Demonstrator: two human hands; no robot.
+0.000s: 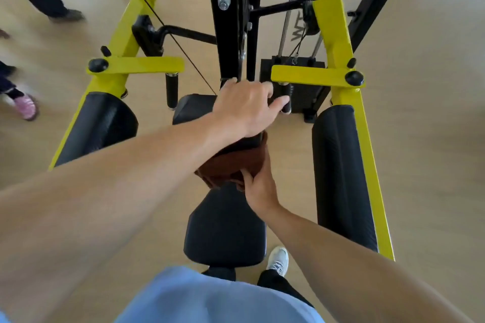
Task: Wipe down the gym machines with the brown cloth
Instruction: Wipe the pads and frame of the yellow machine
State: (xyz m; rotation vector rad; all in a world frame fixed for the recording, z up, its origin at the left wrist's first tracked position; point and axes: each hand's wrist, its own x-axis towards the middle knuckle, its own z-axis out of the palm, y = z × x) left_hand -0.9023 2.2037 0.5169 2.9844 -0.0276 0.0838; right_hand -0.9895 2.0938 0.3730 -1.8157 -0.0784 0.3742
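Below, the right hand (258,183) fingers clamp the brown cloth (231,165); the left hand (244,107) fingers spread above it.

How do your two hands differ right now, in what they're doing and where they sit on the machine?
The left hand reaches farther up, fingers loosely spread over the black upright post, holding no cloth. The right hand sits lower and nearer, fingers curled into the brown cloth, which is bunched against the machine just above the black seat pad. The left arm crosses over the cloth; the right comes in beneath it. Both are bare and work along the machine's centre line.
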